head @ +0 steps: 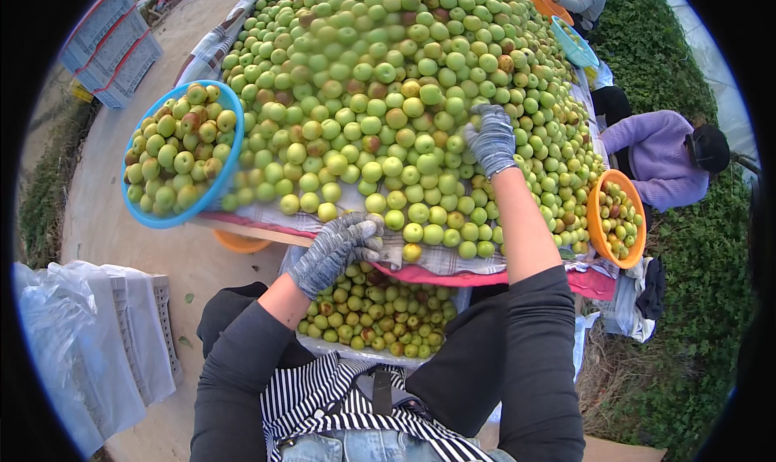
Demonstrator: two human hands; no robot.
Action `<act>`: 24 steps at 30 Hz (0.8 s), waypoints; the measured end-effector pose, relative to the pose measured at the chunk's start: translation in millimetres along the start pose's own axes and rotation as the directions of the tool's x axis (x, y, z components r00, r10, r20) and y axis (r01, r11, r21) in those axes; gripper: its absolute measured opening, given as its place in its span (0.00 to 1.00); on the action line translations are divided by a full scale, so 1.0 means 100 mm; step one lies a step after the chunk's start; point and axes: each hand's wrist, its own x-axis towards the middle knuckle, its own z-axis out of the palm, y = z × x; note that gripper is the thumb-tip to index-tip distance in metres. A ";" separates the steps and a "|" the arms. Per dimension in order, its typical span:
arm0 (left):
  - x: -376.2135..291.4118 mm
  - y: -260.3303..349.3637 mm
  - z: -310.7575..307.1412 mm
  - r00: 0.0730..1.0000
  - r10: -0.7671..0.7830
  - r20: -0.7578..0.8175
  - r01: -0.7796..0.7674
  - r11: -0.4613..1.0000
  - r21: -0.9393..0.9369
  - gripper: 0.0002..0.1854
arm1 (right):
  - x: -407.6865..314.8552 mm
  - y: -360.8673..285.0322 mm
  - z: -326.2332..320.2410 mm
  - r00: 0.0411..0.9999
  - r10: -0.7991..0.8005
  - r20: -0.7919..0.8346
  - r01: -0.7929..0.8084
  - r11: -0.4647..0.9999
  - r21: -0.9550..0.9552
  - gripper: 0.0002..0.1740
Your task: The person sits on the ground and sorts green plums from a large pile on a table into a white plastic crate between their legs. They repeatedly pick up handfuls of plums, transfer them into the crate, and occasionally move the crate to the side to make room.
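Note:
A large heap of small green, partly reddish fruits, like jujubes or small apples, [424, 159] covers a cloth-lined table. My left hand [339, 250], in a grey knit glove, is at the table's near edge with its fingers curled; a fruit seems to show partly at its fingertips, though the grip is unclear. My right hand [492, 137], gloved the same way, reaches onto the heap at right of centre, palm down with fingers bent over fruits; what lies under them is hidden. Below the edge, between my legs, a plastic-lined crate [376, 316] holds more fruits.
A blue basket of fruits [236, 159] stands at the table's left corner, an orange one [642, 219] at the right. A person in a purple sweater [655, 153] sits on the right; another person is farther back. Stacked crates [112, 50] and plastic-covered crates [121, 341] stand left.

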 end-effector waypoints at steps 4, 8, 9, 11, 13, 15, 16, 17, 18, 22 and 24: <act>0.12 -0.02 -0.09 0.999 -0.019 -0.039 0.010 0.975 -0.221 0.14 | -0.09 -0.03 -0.19 0.951 0.304 0.049 -0.303 0.953 -0.020 0.20; 0.18 -0.04 -0.07 0.998 -0.052 -0.025 0.041 0.945 -0.325 0.14 | -0.18 -0.33 -0.22 0.985 0.105 0.138 -0.138 0.958 0.253 0.20; 0.19 -0.04 -0.06 0.999 -0.050 -0.010 0.044 0.938 -0.344 0.14 | -0.17 -0.44 -0.17 0.987 0.060 0.148 -0.088 0.977 0.193 0.20; 0.20 -0.03 -0.03 0.997 -0.071 -0.013 0.062 0.938 -0.341 0.14 | -0.13 -0.65 -0.07 0.987 -0.086 0.135 0.074 0.993 0.092 0.20; 0.20 -0.01 -0.02 0.997 -0.076 -0.015 0.066 0.936 -0.344 0.14 | -0.03 -0.81 0.00 0.974 -0.035 0.222 0.061 0.992 -0.109 0.21; 0.18 0.01 -0.03 0.997 -0.071 -0.011 0.062 0.934 -0.353 0.15 | 0.07 -0.94 0.07 0.958 0.014 0.286 0.075 0.951 -0.299 0.22; 0.17 0.01 -0.03 0.998 -0.063 -0.003 0.058 0.934 -0.351 0.15 | 0.11 -0.97 0.09 0.950 0.045 0.308 0.065 0.939 -0.337 0.23; 0.16 0.02 -0.03 0.998 -0.065 0.000 0.060 0.932 -0.358 0.15 | 0.11 -0.98 0.11 0.960 0.049 0.274 0.036 0.954 -0.297 0.24; 0.15 0.02 -0.04 0.998 -0.066 0.004 0.063 0.929 -0.364 0.15 | 0.11 -0.98 0.11 0.972 0.041 0.232 0.016 0.971 -0.237 0.24; 0.16 0.00 -0.06 0.998 -0.048 0.038 0.060 0.910 -0.411 0.16 | 0.05 -0.90 0.19 0.992 -0.098 0.081 0.108 0.985 -0.132 0.29; 0.19 -0.01 -0.07 0.998 -0.039 0.056 0.060 0.889 -0.455 0.16 | 0.07 -0.86 0.24 0.980 -0.195 0.044 0.199 0.971 -0.131 0.29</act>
